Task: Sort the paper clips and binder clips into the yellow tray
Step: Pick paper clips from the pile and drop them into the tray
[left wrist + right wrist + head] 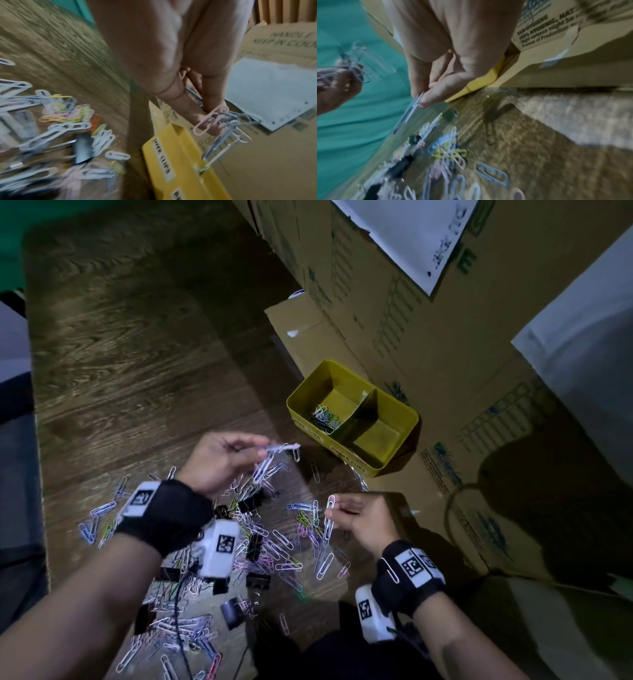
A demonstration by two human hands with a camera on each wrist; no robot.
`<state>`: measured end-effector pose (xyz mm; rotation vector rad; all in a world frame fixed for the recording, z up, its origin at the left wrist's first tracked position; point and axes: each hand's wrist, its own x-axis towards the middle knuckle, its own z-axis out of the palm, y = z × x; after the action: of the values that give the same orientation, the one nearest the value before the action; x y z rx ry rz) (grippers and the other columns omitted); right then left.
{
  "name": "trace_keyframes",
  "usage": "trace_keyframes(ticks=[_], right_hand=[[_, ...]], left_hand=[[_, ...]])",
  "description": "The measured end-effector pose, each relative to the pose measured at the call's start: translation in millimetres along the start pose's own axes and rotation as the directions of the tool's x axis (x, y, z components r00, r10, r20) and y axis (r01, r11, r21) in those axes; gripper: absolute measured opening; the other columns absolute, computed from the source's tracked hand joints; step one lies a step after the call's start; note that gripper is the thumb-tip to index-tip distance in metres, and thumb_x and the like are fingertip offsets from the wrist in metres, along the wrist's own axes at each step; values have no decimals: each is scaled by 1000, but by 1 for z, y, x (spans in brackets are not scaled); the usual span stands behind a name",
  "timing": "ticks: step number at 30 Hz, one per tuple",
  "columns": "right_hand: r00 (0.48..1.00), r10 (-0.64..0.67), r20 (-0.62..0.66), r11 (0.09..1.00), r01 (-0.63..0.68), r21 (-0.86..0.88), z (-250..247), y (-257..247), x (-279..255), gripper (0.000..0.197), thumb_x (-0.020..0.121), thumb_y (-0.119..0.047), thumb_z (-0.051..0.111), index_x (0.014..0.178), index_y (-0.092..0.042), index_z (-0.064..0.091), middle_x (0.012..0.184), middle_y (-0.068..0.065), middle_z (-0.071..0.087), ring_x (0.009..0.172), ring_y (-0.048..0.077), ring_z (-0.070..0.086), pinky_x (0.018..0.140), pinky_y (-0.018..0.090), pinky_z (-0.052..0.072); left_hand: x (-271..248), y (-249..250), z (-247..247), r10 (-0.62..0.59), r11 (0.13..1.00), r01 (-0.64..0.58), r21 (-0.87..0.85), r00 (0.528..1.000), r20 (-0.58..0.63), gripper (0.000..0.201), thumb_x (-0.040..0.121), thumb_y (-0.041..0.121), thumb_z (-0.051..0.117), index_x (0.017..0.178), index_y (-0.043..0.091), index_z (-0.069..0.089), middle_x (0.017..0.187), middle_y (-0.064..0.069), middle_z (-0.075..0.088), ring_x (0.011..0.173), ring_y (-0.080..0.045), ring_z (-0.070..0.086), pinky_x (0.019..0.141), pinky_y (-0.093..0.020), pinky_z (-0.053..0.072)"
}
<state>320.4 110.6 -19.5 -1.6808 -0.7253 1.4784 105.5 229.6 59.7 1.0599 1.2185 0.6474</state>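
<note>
step: gathering paper clips | left hand (pixel 222 460) pinching clip bunch (pixel 274 460) beside yellow tray (pixel 404 419) | right hand (pixel 359 518) pinching single clip (pixel 329 520) over worktop pile (pixel 260 546) | next: dropping into clip-holding compartment

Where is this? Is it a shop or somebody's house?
Probably a storeroom or back office, though I can't be sure. Big printed cardboard boxes are stacked beside a wooden table, and a white sheet of paper lies on top of them.

Dim, shadowy head view; both wrist views motion-blurred, edges warped.
</note>
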Motion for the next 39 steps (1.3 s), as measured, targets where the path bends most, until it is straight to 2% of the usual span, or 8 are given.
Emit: trace_keyframes(ticks=[3,14,21,25,28,31,36,39], right_hand=[[997,-69,-27,991,72,113,-3,-21,-7,24,70,4,78,80,-18,73,82,4,73,83,13,70,70,33,59],[918,-366,-153,925,376,46,-5,-134,40,25,76,7,71,90,-13,68,74,-5,68,70,7,65,66,22,57],[895,-416,-163,852,320,-414,10,-148,111,24,83,-9,70,106,-10,66,95,3,69,86,13,66,69,19,53],[947,-296,124,686,301,-663,22,-137,114,39,85,-16,69,123,-11,60,118,5,66,106,15,62,90,25,50],[930,-323,175,720,361,-593,18,-130,100,44,83,-17,71,124,-9,60,119,6,65,105,14,63,96,31,50],[919,-366,145,887,392,-246,13,-127,67,25,81,-8,72,105,-4,68,89,13,70,71,14,66,67,26,59],[824,85,561,912,162,-376,5,-88,19,12,84,-15,70,75,-9,67,63,8,66,42,11,58,37,20,44],[683,545,486,612,72,-787,-2,-44,7,32,83,-30,72,66,-5,61,57,8,67,38,8,55,39,17,43]], left_hand=[[25,33,17,41,995,-38,-96,999,29,24,72,-9,62,72,11,74,73,0,73,58,-7,64,52,-17,51],[116,30,73,55,917,-91,389,993,103,18,79,7,66,89,21,71,84,0,69,78,-16,65,77,-28,54],[71,7,50,132,416,-414,810,908,397,27,79,-5,48,99,1,65,103,-16,64,101,-28,57,99,-29,38],[48,-19,42,288,403,-512,758,858,427,42,78,-7,51,117,6,59,123,-13,57,117,-25,50,107,-23,24],[35,-35,36,426,331,-608,722,779,461,34,74,-6,56,103,10,64,113,-9,61,108,-18,50,100,-31,40],[31,-57,47,259,199,-650,733,757,601,37,74,2,57,111,8,60,106,-10,58,101,-23,51,91,-39,46],[51,-83,64,-145,191,-446,874,868,474,49,86,20,53,133,19,40,138,-12,36,131,-32,32,112,-45,26],[47,-104,62,-121,87,-439,894,886,447,52,88,20,49,137,18,32,141,-12,32,126,-31,34,105,-47,36]])
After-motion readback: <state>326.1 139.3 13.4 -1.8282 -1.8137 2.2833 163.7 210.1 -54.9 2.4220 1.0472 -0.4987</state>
